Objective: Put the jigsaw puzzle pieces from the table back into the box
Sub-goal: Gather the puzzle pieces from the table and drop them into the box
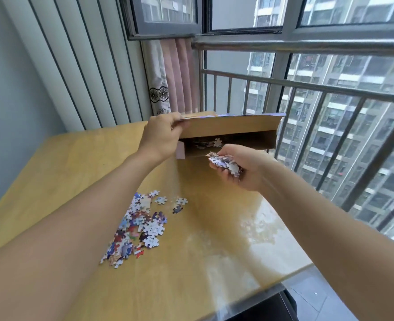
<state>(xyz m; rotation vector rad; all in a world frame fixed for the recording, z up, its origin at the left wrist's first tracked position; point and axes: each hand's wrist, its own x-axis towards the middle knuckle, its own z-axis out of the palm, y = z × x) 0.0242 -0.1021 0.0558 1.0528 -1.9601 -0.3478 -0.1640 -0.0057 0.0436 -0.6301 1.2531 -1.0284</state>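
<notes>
A flat cardboard puzzle box (249, 141) stands at the far side of the wooden table (52, 172), its open side facing me. My left hand (162, 135) grips the raised lid flap at its left end and holds it up. A few pieces (217, 142) lie inside the box. My right hand (242, 166) is cupped palm up just in front of the opening, shut on a handful of puzzle pieces (226, 163). A loose heap of coloured pieces (138, 225) lies on the table between my forearms, nearer to me.
A metal railing (307, 89) and large windows run along the right and behind the box. A pink curtain (177, 75) hangs at the back corner. The table's right edge (291, 274) drops to a dark floor.
</notes>
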